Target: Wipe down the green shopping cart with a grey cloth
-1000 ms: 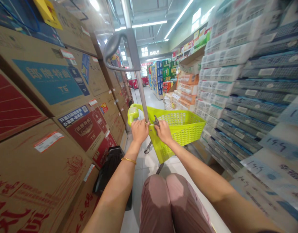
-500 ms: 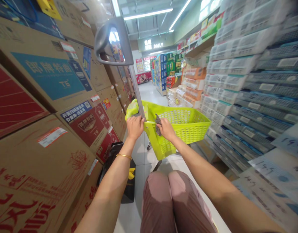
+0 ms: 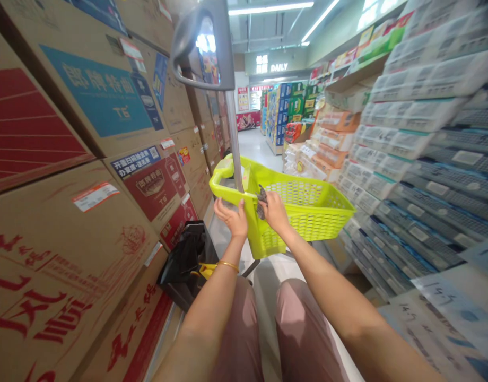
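Grasped in the right hand [image 3: 275, 213]: one grey cloth [image 3: 262, 197], at the near rim of one lime-green basket [image 3: 307, 224]. Uncurled from that rim since half a second ago: the left hand [image 3: 233, 217], fingers spread, contact with the plastic unclear; so steadying there apparently eased. Above, one metal pole [image 3: 235, 140] with one looped grey handle [image 3: 225, 63]. Below, two knees [image 3: 295, 307], now parted. Below left, one black bin [image 3: 179, 293]. Further left, cartons [image 3: 49, 254], too overlapped to count.
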`<state>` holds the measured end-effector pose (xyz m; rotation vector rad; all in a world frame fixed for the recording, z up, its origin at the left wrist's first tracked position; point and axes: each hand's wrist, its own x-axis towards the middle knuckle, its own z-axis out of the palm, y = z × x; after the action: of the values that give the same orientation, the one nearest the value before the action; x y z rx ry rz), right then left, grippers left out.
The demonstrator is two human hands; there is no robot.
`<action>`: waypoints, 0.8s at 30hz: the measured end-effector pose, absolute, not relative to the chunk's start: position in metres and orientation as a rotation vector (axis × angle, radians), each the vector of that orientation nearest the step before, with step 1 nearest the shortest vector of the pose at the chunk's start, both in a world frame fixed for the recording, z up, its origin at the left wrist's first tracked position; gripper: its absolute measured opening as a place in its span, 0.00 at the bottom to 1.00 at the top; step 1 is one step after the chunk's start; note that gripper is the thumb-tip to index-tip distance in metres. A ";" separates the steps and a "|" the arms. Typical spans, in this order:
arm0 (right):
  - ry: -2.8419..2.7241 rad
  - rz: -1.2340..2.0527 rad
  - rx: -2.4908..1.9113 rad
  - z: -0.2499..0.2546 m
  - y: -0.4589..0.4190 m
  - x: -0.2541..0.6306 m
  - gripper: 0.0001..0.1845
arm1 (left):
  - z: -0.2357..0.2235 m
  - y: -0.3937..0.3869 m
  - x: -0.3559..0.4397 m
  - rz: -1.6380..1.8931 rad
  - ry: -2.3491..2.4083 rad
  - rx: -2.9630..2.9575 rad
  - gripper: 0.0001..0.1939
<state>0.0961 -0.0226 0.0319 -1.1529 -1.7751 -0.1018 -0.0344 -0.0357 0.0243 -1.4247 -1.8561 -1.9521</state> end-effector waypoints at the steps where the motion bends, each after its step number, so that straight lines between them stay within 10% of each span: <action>1: -1.768 -0.102 -1.154 0.031 -0.022 0.096 0.18 | 0.020 -0.034 -0.031 -2.030 -1.897 -1.355 0.34; 7: -1.747 -0.133 -1.143 0.024 -0.020 0.093 0.21 | 0.007 -0.019 -0.022 -2.278 -2.039 -1.525 0.18; 24: -1.942 -0.265 -0.920 0.022 -0.015 0.065 0.17 | -0.023 -0.007 -0.032 -2.690 -1.588 -1.943 0.17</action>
<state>0.0653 -0.0154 0.0216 -0.9201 -1.9420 -0.2653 -0.0321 -0.0075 -0.0229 -1.9431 -1.5882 -2.6902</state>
